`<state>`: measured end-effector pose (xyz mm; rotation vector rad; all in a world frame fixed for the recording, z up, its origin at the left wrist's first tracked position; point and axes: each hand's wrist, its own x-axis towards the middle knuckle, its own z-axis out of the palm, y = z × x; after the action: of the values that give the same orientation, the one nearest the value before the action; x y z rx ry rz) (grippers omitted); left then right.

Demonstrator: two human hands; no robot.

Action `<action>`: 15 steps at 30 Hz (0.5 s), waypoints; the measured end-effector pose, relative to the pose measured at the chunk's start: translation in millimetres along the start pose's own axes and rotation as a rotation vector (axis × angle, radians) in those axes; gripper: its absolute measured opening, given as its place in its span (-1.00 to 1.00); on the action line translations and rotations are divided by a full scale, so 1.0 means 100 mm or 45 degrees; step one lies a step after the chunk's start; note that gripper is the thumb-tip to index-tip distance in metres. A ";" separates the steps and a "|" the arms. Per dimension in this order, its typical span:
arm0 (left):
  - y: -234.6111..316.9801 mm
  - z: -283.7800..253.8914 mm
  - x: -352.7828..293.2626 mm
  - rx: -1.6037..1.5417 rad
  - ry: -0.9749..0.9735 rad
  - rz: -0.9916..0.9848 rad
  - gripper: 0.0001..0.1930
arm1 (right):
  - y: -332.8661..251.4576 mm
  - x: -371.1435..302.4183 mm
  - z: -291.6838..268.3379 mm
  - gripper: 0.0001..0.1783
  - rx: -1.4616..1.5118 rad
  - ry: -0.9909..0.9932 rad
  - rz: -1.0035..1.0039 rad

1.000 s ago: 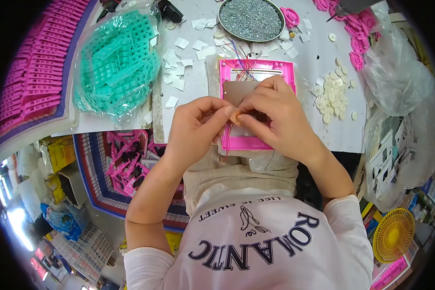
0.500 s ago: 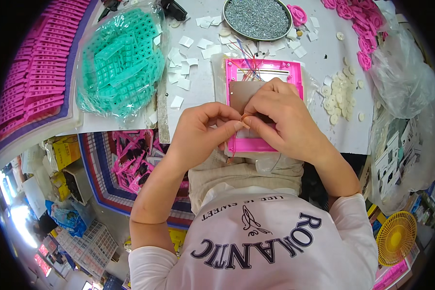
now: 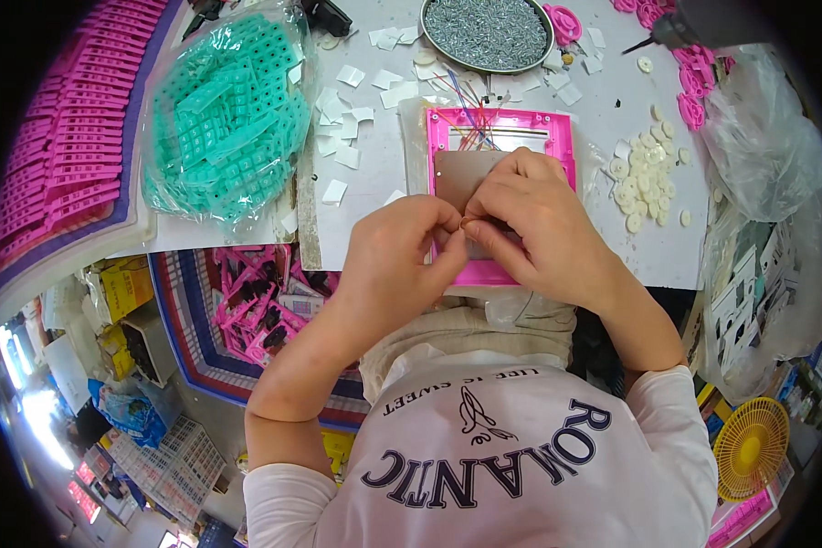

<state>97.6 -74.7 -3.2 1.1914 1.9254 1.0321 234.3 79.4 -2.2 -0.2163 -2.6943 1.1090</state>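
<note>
A pink plastic casing [image 3: 564, 137] lies in front of me, with a grey-brown plate [image 3: 466, 173] set over it and several coloured wires [image 3: 477, 128] sticking out at its far end. Above the casing's near part, my left hand [image 3: 402, 247] and my right hand [image 3: 534, 224] meet with closed fingertips. Pinched between them is a thin orange strand [image 3: 465, 222], looking like a bit of wire; its ends are hidden by the fingers. The right hand rests over the plate, covering much of it.
A round tray of small metal screws [image 3: 489, 36] stands at the back. White square pieces [image 3: 347, 128] and round white discs [image 3: 644, 178] lie about. On the left is a bag of teal keypads [image 3: 233, 119]; a dark pointed tool [image 3: 685, 29] hangs at the upper right.
My left hand has shifted slightly right, its fingers curling closer to the right hand. The orange loop shows less now. The dark pointed tool has come into view at the upper right.
</note>
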 end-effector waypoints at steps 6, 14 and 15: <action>-0.11 0.06 -0.03 -0.039 0.106 0.076 -0.89 | 0.05 -0.01 -0.01 -0.90 0.046 -0.022 0.008; -0.03 -0.02 -0.01 -0.021 0.062 0.114 -0.93 | 0.03 -0.02 -0.02 -0.90 0.071 0.003 0.019; -0.03 -0.03 -0.02 -0.048 0.033 0.066 -0.93 | 0.04 -0.02 -0.02 -0.90 0.075 0.005 0.009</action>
<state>94.8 -78.0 -4.3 1.2183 1.8954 1.1111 236.9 83.0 -4.2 -0.2184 -2.6550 1.1867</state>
